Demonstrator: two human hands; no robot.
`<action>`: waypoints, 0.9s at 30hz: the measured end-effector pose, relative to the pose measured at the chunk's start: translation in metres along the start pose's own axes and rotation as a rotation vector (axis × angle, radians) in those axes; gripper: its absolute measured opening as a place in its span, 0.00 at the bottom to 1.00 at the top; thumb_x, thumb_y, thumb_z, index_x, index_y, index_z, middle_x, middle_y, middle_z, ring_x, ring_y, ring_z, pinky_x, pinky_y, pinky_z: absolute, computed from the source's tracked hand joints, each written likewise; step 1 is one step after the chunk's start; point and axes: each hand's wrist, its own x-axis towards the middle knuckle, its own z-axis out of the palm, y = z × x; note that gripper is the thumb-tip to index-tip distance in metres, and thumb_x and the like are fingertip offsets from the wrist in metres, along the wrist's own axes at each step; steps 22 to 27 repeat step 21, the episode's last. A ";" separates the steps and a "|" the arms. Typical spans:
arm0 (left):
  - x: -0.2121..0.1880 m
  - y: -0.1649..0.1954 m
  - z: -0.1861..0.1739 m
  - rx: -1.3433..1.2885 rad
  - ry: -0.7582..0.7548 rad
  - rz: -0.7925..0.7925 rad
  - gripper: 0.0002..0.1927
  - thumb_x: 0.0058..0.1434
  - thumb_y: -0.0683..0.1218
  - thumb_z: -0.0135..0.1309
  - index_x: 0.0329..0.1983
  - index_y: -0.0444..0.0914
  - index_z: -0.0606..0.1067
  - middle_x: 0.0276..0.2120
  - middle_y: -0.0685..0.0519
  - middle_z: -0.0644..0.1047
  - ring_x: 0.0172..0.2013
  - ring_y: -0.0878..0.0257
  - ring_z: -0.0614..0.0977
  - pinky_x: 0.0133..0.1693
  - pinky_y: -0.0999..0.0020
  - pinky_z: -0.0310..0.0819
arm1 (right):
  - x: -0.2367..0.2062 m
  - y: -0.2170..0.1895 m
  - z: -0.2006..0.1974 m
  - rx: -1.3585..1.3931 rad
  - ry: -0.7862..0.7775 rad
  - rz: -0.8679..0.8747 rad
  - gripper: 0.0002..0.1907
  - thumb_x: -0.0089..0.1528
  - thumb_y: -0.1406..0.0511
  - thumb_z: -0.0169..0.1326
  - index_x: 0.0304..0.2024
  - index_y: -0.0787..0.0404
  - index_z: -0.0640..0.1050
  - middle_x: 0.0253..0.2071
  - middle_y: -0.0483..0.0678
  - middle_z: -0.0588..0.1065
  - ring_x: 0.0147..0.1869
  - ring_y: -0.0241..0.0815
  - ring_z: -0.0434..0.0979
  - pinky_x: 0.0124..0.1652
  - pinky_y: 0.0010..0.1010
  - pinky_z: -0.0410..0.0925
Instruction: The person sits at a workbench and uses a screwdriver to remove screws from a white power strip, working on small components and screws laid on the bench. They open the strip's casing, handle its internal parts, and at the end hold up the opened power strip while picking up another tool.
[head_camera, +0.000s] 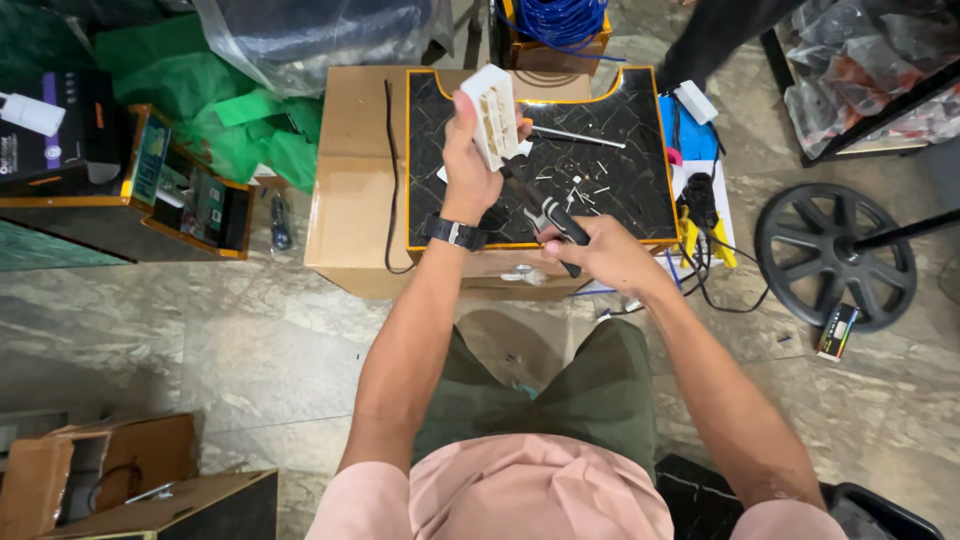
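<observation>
Left hand (468, 170) gripping white socket block (492, 112) upright above black mat (640, 170); right hand (598, 252) fisting screwdriver (548, 212), shaft slanting up-left toward block's underside.

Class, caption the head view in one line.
Left hand raises a white socket box; right hand grips a black-handled tool.

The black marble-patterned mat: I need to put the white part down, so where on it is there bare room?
The left half of the black marble-patterned mat, between its yellow border and the left hand, is bare. The bare brown cardboard box top left of the thin black cable is also free. The mat's right half is crowded with small metal bits.
</observation>
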 end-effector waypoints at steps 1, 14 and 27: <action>0.000 0.000 -0.001 0.035 -0.022 0.004 0.37 0.69 0.68 0.47 0.54 0.29 0.74 0.40 0.45 0.80 0.40 0.56 0.83 0.46 0.58 0.79 | -0.002 0.000 -0.001 -0.029 0.003 0.013 0.13 0.59 0.62 0.61 0.44 0.61 0.83 0.37 0.43 0.83 0.45 0.33 0.80 0.48 0.29 0.70; -0.002 -0.003 -0.001 0.043 0.025 -0.009 0.36 0.68 0.69 0.45 0.53 0.31 0.74 0.37 0.46 0.80 0.38 0.57 0.83 0.45 0.60 0.78 | -0.004 0.000 0.006 -0.075 0.040 0.107 0.13 0.63 0.60 0.61 0.32 0.64 0.79 0.22 0.42 0.73 0.27 0.32 0.70 0.31 0.29 0.66; 0.012 -0.007 -0.006 -0.632 0.273 -0.159 0.36 0.68 0.73 0.35 0.45 0.35 0.69 0.32 0.49 0.72 0.35 0.58 0.74 0.42 0.59 0.72 | 0.001 0.006 0.012 -0.271 0.168 -0.056 0.14 0.63 0.59 0.63 0.33 0.63 0.80 0.24 0.45 0.70 0.27 0.38 0.66 0.30 0.34 0.64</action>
